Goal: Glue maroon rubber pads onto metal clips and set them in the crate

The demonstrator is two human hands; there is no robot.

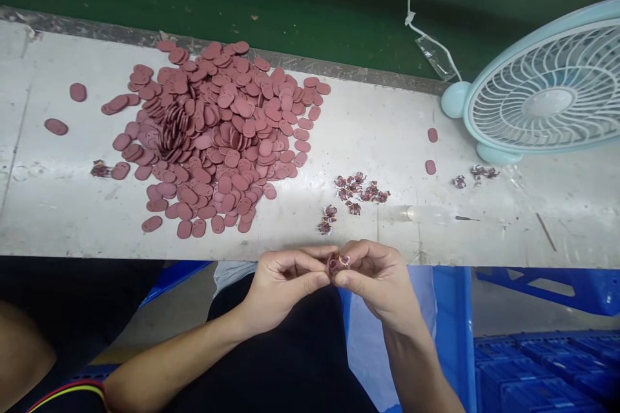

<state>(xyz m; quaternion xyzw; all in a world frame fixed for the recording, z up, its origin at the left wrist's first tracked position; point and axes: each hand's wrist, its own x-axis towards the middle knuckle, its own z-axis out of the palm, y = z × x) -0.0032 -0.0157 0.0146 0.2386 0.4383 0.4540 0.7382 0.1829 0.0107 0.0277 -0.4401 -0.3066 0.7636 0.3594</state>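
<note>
Over the table's front edge, my left hand and my right hand meet with fingertips pinched together. My left fingers grip a reddish-brown oval disc, seen nearly edge-on. Against it, my right thumb and fingers hold a small brown figurine with white and orange marks; fingertips partly hide both pieces. Just beyond my hands lie several similar figurines in a loose cluster. A big heap of oval discs, some with small holes, spreads over the table to the left.
A light-blue fan stands at the right of the white table. A translucent bottle with a thin dark tip lies in front of it. Blue crates sit below right. Another person's arm shows at lower left.
</note>
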